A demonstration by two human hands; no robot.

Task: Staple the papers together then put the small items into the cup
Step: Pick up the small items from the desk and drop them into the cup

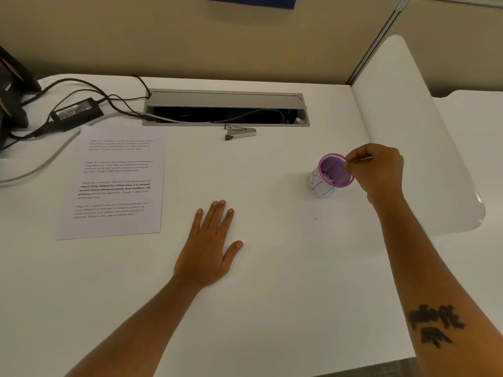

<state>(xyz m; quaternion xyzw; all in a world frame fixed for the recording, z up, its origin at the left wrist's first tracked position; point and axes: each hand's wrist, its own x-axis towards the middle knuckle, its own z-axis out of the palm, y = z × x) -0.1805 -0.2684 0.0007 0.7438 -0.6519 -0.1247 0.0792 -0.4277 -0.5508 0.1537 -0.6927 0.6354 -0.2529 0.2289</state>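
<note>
The printed papers (114,183) lie flat on the left of the white desk. A small metal stapler (239,131) rests near the cable hatch. A purple mesh cup (330,176) with a white paper wrap stands at the right, with small items at its bottom. My right hand (378,172) hovers at the cup's right rim, fingers pinched together; a thin item seems to be between them, too small to identify. My left hand (212,243) lies flat on the desk, palm down, fingers apart, holding nothing.
An open cable hatch (226,108) runs along the back of the desk (272,295). A black power adapter (76,112) and cables lie at the back left. A white divider panel (408,131) rises at the right.
</note>
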